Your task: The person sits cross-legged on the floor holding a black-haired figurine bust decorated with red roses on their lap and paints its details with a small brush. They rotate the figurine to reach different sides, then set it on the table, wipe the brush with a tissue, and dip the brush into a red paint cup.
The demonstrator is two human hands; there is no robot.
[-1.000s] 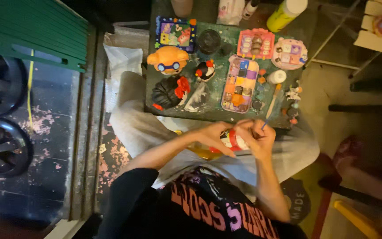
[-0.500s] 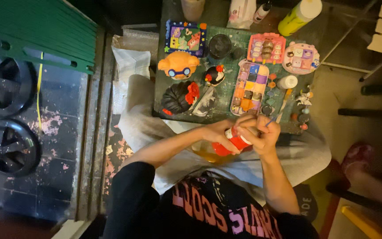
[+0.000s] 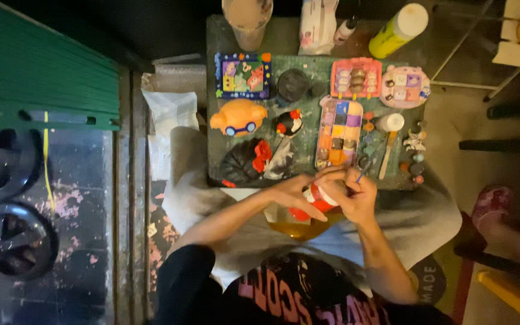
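My left hand [image 3: 293,194] grips a small red and white figurine [image 3: 314,201] over my lap, just below the near edge of the dark green table [image 3: 218,150]. My right hand [image 3: 356,195] presses against the figurine's right side and holds a thin blue paintbrush [image 3: 363,174], its tip pointing up towards the table. A yellow-orange object [image 3: 299,227] lies on my lap beneath the figurine. Straight ahead of my hands on the table is a long paint palette [image 3: 338,133] with several coloured wells.
On the table stand an orange car figure [image 3: 238,117], a black and red figure [image 3: 245,162], a painted picture frame [image 3: 243,75], pink trays [image 3: 356,78], small paint pots and a yellow bottle [image 3: 397,23]. A green bench [image 3: 37,78] and wheels [image 3: 7,241] lie left.
The view has tilted so the table sits lower and larger in frame. Both hands stay closed around the figurine in my lap, shifting slightly with the brush.
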